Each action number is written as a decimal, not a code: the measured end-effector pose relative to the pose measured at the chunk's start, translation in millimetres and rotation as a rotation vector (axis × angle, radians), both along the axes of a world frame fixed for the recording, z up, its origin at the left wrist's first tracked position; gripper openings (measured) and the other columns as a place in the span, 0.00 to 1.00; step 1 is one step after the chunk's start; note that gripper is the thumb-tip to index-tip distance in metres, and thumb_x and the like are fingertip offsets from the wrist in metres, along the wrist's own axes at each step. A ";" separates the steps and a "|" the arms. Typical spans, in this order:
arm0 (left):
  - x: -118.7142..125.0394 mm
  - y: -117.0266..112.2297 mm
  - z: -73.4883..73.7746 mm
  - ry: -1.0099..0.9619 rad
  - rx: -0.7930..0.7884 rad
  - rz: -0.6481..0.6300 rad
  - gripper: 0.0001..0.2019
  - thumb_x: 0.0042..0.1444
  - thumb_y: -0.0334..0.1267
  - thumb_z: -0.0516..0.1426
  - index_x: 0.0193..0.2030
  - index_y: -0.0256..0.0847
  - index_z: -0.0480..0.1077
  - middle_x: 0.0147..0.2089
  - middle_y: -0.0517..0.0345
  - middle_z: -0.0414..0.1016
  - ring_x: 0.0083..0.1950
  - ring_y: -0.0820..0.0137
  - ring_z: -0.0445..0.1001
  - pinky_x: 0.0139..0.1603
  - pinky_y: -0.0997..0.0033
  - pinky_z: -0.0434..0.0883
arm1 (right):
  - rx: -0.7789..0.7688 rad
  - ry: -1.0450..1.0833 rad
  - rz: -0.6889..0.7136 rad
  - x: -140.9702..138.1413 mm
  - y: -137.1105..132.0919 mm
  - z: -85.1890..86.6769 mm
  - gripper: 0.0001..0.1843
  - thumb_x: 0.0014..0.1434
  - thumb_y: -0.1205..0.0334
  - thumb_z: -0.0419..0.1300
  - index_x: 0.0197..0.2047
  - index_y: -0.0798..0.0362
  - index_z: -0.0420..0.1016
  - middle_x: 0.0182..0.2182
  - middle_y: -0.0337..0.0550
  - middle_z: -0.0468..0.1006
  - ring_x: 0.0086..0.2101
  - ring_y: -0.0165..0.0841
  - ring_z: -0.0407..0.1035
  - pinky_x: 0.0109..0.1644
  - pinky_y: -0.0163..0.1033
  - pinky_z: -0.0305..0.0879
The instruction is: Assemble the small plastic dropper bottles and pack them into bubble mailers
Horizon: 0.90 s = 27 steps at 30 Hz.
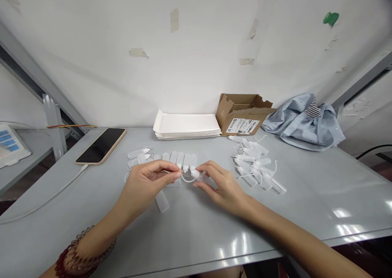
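My left hand [147, 184] and my right hand [222, 184] meet over the middle of the grey table [196, 229]. Between their fingertips is a small clear plastic bottle [197, 175] with a white cap on a thin tether loop. My right hand pinches the bottle body; my left hand pinches the cap end. Just behind the hands lies a row of similar small bottles [177, 158]. One more bottle [161, 201] lies under my left hand. A loose heap of the same bottles [257, 163] lies to the right.
A phone [101, 145] on a white cable lies at the left. At the back stand a stack of white trays [186, 126], an open cardboard box [241, 114] and a blue cloth bag [303, 122]. A beaded bracelet [79, 253] is on my left wrist.
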<state>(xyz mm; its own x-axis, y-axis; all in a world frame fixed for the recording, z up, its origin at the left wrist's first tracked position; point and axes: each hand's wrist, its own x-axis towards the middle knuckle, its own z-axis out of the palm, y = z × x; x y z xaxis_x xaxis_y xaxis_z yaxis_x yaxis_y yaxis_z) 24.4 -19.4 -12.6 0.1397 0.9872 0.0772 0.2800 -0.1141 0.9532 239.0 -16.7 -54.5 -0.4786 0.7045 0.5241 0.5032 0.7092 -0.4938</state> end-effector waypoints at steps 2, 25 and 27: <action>-0.7 -0.1 -1.7 0.000 0.033 -0.017 0.05 0.48 0.40 0.64 0.30 0.42 0.77 0.32 0.58 0.79 0.31 0.70 0.76 0.32 0.76 0.76 | 0.004 0.007 0.019 -0.7 -1.0 1.1 0.11 0.61 0.62 0.56 0.47 0.54 0.65 0.39 0.50 0.73 0.36 0.34 0.70 0.37 0.39 0.70; 1.7 -0.8 -2.6 -0.007 0.027 -0.044 0.04 0.47 0.38 0.64 0.29 0.42 0.77 0.32 0.58 0.80 0.34 0.69 0.77 0.35 0.75 0.76 | 0.005 0.017 0.088 -3.0 -6.3 6.4 0.12 0.61 0.64 0.57 0.48 0.55 0.66 0.39 0.49 0.73 0.37 0.33 0.70 0.39 0.39 0.71; 1.4 -0.4 -3.2 -0.010 0.028 -0.044 0.04 0.47 0.38 0.64 0.29 0.42 0.77 0.32 0.58 0.80 0.34 0.68 0.77 0.35 0.74 0.76 | 0.006 0.016 0.086 -3.1 -6.5 6.3 0.12 0.61 0.64 0.57 0.48 0.54 0.66 0.39 0.48 0.73 0.37 0.33 0.70 0.39 0.38 0.71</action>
